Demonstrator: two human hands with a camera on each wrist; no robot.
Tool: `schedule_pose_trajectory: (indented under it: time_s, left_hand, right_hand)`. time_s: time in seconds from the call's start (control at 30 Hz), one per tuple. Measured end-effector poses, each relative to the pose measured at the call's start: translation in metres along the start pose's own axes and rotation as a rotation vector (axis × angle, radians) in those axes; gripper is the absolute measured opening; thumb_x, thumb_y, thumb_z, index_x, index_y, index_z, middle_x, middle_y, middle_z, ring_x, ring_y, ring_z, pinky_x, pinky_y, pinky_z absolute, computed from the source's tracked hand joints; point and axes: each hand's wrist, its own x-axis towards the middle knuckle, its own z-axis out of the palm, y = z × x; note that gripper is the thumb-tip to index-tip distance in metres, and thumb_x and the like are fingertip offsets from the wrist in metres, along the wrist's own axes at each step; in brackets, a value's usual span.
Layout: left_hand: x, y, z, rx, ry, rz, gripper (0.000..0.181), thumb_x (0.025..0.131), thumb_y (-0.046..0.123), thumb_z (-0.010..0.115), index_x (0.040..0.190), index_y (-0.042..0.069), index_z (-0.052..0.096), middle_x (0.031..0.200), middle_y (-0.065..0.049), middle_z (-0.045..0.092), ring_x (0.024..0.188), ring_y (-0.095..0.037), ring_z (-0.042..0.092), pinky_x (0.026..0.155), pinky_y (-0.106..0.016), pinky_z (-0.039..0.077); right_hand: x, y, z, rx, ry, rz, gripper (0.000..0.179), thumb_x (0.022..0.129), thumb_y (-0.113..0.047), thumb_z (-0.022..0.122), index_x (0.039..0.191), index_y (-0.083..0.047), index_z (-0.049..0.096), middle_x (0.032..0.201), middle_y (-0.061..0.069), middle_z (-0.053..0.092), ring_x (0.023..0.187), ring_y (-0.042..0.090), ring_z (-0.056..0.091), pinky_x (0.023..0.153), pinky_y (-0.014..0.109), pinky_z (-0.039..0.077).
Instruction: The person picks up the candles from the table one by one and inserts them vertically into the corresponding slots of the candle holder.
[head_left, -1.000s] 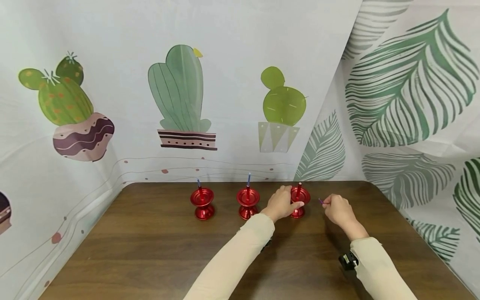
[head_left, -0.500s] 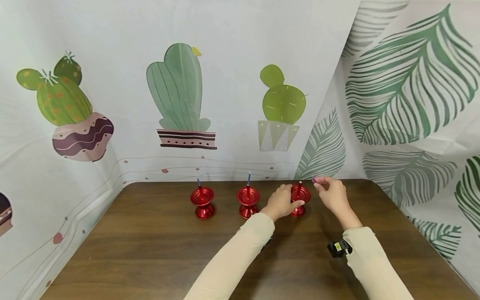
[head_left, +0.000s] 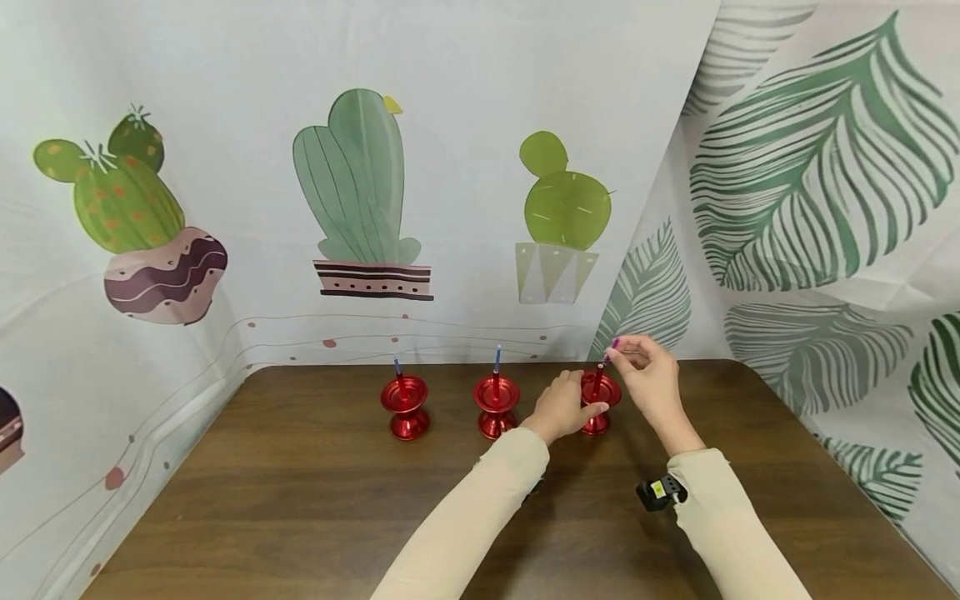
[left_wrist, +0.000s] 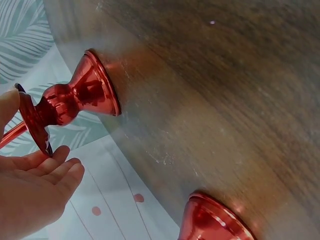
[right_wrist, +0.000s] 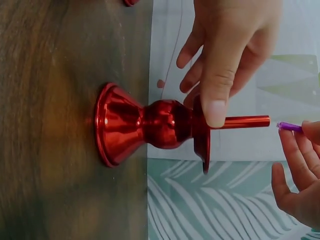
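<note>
A shiny red candle holder [right_wrist: 167, 124] stands upright on the table, the rightmost of three in the head view. My left hand [head_left: 561, 408] grips its dish, the thumb over the rim and the fingers beneath, as the left wrist view shows. From the dish rises a thin red tube [right_wrist: 247, 121]. Between thumb and finger, my right hand [head_left: 651, 382] pinches a thin purple candle [right_wrist: 290, 127]. The candle's lower end points at the tube's open top, with a small gap between them in the right wrist view. Its upper part is hidden by the fingers.
To the left stand a middle candle holder [head_left: 496, 394] with a blue candle [head_left: 498, 358] in its tube, and a left candle holder [head_left: 405, 394] with a shorter-looking blue candle [head_left: 398, 367]. Behind the brown wooden table [head_left: 337, 517] hangs a printed cloth [head_left: 465, 167].
My right hand has risen from low beside the right candle holder and moved left, bringing the purple candle over its tube. My left hand has kept its grip on the dish.
</note>
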Motion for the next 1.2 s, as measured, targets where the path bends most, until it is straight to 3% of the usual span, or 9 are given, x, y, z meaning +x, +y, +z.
schedule_pose_trajectory:
  time_s: [0.33, 0.53, 0.63, 0.8, 1.2]
  left_hand:
    - [-0.001, 0.001, 0.002, -0.002, 0.006, 0.008, 0.067, 0.09, 0.045, 0.064, 0.139, 0.004, 0.045, 0.124, -0.008, 0.056, 0.114, -0.019, 0.055, 0.095, -0.03, 0.048]
    - [-0.002, -0.001, 0.001, -0.005, 0.004, 0.009, 0.067, 0.09, 0.045, 0.064, 0.139, 0.004, 0.045, 0.123, -0.008, 0.056, 0.113, -0.019, 0.055, 0.095, -0.03, 0.048]
    - [-0.002, -0.003, -0.001, -0.006, 0.001, 0.009, 0.067, 0.09, 0.045, 0.064, 0.139, 0.004, 0.045, 0.123, -0.008, 0.055, 0.113, -0.019, 0.055, 0.094, -0.03, 0.048]
    - [-0.002, -0.004, -0.004, -0.014, -0.001, 0.001, 0.068, 0.09, 0.045, 0.064, 0.14, 0.003, 0.044, 0.123, -0.008, 0.055, 0.113, -0.02, 0.055, 0.094, -0.031, 0.049]
    - [-0.008, -0.005, 0.002, 0.021, 0.06, 0.046, 0.075, 0.094, 0.045, 0.059, 0.145, -0.004, 0.034, 0.144, -0.015, 0.044, 0.131, -0.026, 0.045, 0.105, -0.035, 0.04]
  right_hand:
    - [-0.002, 0.0, 0.005, -0.081, 0.01, -0.023, 0.012, 0.083, -0.001, 0.074, 0.092, 0.005, 0.068, 0.085, 0.02, 0.07, 0.071, -0.013, 0.056, 0.067, 0.004, 0.043]
    - [-0.002, 0.0, 0.006, -0.175, 0.0, -0.064, 0.014, 0.082, -0.004, 0.075, 0.093, 0.003, 0.07, 0.085, 0.015, 0.072, 0.078, 0.018, 0.068, 0.068, 0.006, 0.043]
    - [-0.001, 0.0, 0.009, -0.204, -0.025, -0.081, 0.014, 0.083, -0.004, 0.075, 0.094, 0.002, 0.07, 0.087, 0.015, 0.072, 0.082, 0.029, 0.069, 0.069, 0.017, 0.046]
    - [0.001, 0.0, 0.014, -0.208, -0.042, -0.091, 0.012, 0.083, -0.004, 0.074, 0.093, 0.001, 0.07, 0.086, 0.017, 0.072, 0.083, 0.032, 0.068, 0.068, 0.042, 0.048]
    - [-0.006, 0.002, 0.016, -0.27, -0.087, -0.105, 0.019, 0.089, -0.004, 0.066, 0.105, 0.007, 0.065, 0.093, 0.023, 0.068, 0.094, 0.04, 0.064, 0.087, 0.054, 0.046]
